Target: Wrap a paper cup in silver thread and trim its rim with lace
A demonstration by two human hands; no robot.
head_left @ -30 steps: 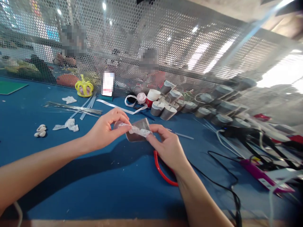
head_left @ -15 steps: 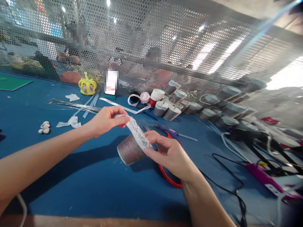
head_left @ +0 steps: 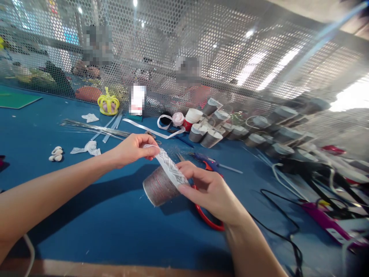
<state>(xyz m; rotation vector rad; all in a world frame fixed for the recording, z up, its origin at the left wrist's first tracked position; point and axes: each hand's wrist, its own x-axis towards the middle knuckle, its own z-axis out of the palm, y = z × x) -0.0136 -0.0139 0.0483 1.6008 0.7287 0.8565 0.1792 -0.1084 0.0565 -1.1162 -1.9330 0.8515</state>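
A small grey cup wound with reddish thread (head_left: 160, 186) lies tilted over the blue table, its narrow base toward the lower left. White lace ribbon (head_left: 170, 164) runs along its wide rim. My left hand (head_left: 138, 148) pinches the upper end of the lace. At the rim's right side, my right hand (head_left: 204, 186) closes thumb and fingers on the cup and the lace. Red-handled scissors (head_left: 208, 219) lie partly hidden under my right hand. A blue glue gun (head_left: 206, 158) rests just beyond it.
Several grey cups (head_left: 211, 137) are piled at the back right before a perforated metal screen (head_left: 161, 50). Black cables and a purple power strip (head_left: 328, 223) lie at right. Thin wires (head_left: 95, 127), lace scraps (head_left: 92, 147) and a yellow crown-shaped item (head_left: 108, 104) are at left.
The view has shifted slightly. Both hands keep their hold, and the cup with the lace is tilted a little differently.
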